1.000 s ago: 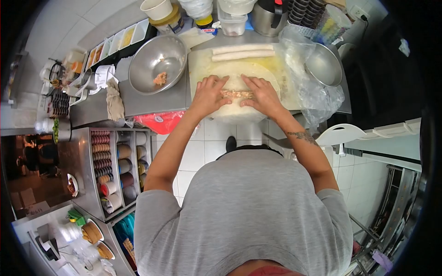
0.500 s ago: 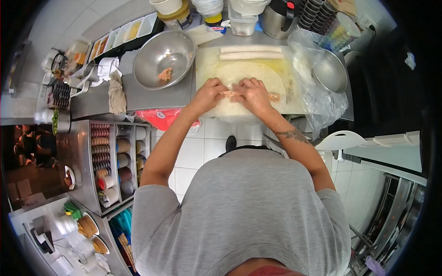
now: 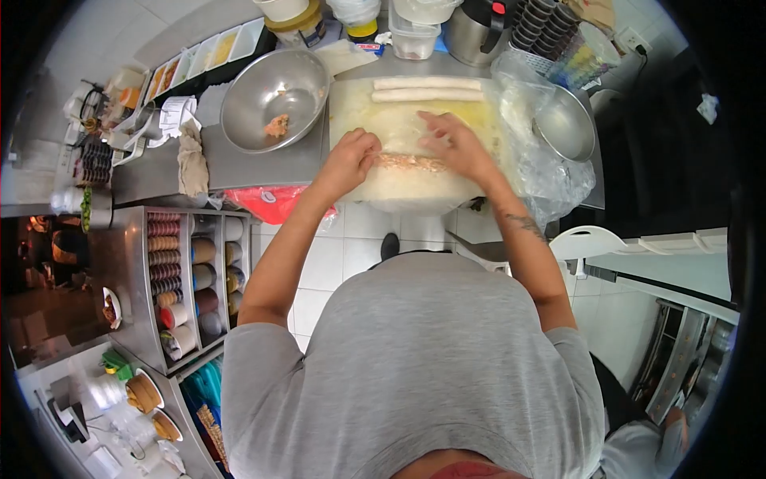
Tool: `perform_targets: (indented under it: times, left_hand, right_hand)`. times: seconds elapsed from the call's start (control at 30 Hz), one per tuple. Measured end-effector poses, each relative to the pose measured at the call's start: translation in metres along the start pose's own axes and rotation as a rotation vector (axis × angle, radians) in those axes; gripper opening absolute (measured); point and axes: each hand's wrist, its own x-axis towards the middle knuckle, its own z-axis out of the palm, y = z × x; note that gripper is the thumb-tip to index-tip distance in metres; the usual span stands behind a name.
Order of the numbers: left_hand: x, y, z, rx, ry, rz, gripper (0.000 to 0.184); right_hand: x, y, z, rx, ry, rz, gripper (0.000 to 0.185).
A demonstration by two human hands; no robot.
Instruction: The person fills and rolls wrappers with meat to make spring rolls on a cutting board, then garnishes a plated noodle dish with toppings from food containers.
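Observation:
A line of pinkish chopped filling [image 3: 411, 163] lies across a pale round sheet [image 3: 415, 185] that hangs slightly over the front of the cutting board [image 3: 493, 152]. At the left end of the filling is my left hand [image 3: 353, 158], its fingers curled together; anything between them is too small to make out. Over the right part of the sheet, my right hand [image 3: 453, 145] is raised a little, fingers apart and slightly blurred, with nothing visible in it. Two long white rolls [image 3: 427, 89] lie side by side at the back of the board.
Left of the board stands a steel bowl [image 3: 275, 100] with a lump of filling. On the right are a clear plastic bag [image 3: 542, 180] and a metal bowl [image 3: 565, 124]. Tubs and a steel jug [image 3: 471, 33] line the back. Another person's arm [image 3: 677, 435] shows at lower right.
My right hand has opened and lifted from the filling, moving right and up. My left hand has shifted slightly left. Another person has come into view at lower right.

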Motion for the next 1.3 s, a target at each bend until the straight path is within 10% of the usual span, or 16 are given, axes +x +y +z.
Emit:
perform_targets:
  times: [0.27,0.5,0.93,1.1,1.3]
  left_hand:
    - [0.008,0.007,0.007,0.024,0.037,0.084,0.009]
    - [0.011,-0.007,0.022,0.155,-0.098,0.141,0.012]
    - [0.001,-0.015,0.02,0.153,-0.152,0.175,0.033]
    - [-0.02,-0.022,-0.026,0.009,-0.054,0.042,0.046]
    - [-0.073,-0.016,-0.068,-0.217,-0.221,-0.297,0.044]
  right_hand:
    - [-0.053,0.031,-0.071,0.065,-0.109,0.323,0.036]
    - [-0.054,0.004,-0.017,-0.163,0.102,-0.092,0.033]
    - [-0.049,-0.004,0.009,-0.279,0.059,-0.035,0.041]
    - [-0.05,-0.008,0.004,-0.195,-0.003,0.067,0.072]
    - [-0.063,0.005,-0.031,-0.169,0.251,0.152,0.067]
